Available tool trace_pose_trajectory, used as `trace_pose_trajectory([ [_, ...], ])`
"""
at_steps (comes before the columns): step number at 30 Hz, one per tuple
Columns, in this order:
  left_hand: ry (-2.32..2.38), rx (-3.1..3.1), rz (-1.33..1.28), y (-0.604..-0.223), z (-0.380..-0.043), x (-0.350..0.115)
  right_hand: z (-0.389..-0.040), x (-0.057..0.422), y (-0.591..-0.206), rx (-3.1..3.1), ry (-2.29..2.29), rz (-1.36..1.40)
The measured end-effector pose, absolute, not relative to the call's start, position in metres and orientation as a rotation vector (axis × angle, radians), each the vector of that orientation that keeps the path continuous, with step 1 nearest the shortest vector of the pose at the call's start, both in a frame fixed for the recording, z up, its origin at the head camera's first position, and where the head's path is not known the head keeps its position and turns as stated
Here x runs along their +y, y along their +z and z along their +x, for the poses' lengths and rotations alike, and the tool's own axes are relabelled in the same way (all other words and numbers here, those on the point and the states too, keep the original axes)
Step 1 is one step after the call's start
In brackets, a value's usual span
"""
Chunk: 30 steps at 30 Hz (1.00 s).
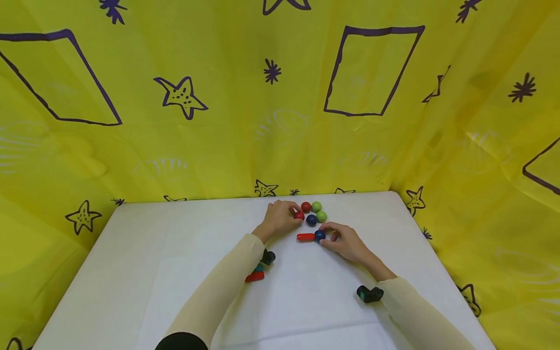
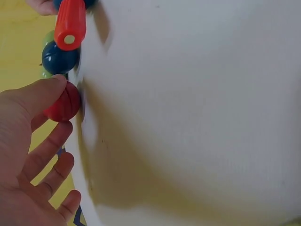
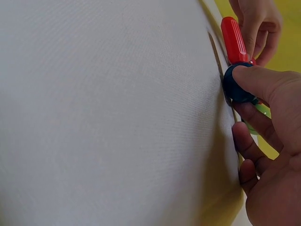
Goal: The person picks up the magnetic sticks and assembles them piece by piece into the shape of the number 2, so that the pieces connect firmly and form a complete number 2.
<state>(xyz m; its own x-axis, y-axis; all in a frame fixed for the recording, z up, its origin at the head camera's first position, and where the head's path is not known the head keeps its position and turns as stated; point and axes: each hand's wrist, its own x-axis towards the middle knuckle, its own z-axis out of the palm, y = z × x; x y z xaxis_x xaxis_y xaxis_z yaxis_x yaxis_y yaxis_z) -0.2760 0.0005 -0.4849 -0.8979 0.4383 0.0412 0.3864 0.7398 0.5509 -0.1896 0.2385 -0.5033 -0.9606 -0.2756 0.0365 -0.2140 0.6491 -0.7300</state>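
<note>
My left hand [image 1: 281, 217] pinches a small red ball [image 2: 64, 102] between thumb and forefinger, low at the white table. The other fingers stay loosely spread in the left wrist view. A short way to the right, my right hand [image 1: 347, 241] pinches a dark blue ball [image 3: 236, 84] with thumb and forefinger. A ridged red handle [image 1: 306, 237] lies against that blue ball, pointing left; whether they are joined I cannot tell. Just behind sit another red ball [image 1: 306, 207], a second blue ball [image 1: 311, 220] and two green balls [image 1: 321, 216], close together.
Near the left forearm lie a red piece [image 1: 254, 276] and a teal piece [image 1: 259, 267], partly hidden by the sleeve. A black wrist camera [image 1: 369, 294] sits under each forearm. Yellow patterned curtains [image 1: 227, 146] stand behind and beside the white table [image 1: 144, 253].
</note>
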Motion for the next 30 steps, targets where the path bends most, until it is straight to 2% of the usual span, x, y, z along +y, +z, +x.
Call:
trace_pose_trajectory([
  [15, 0.932, 2.788, 0.652, -0.489, -0.278, -0.01, -0.189, 0.238, -0.501, 2.777, -1.208, -0.387],
  [30, 1.075, 2.679, 0.714, -0.492, -0.263, -0.047, -0.19, 0.238, -0.504, 2.793, -1.223, -0.403],
])
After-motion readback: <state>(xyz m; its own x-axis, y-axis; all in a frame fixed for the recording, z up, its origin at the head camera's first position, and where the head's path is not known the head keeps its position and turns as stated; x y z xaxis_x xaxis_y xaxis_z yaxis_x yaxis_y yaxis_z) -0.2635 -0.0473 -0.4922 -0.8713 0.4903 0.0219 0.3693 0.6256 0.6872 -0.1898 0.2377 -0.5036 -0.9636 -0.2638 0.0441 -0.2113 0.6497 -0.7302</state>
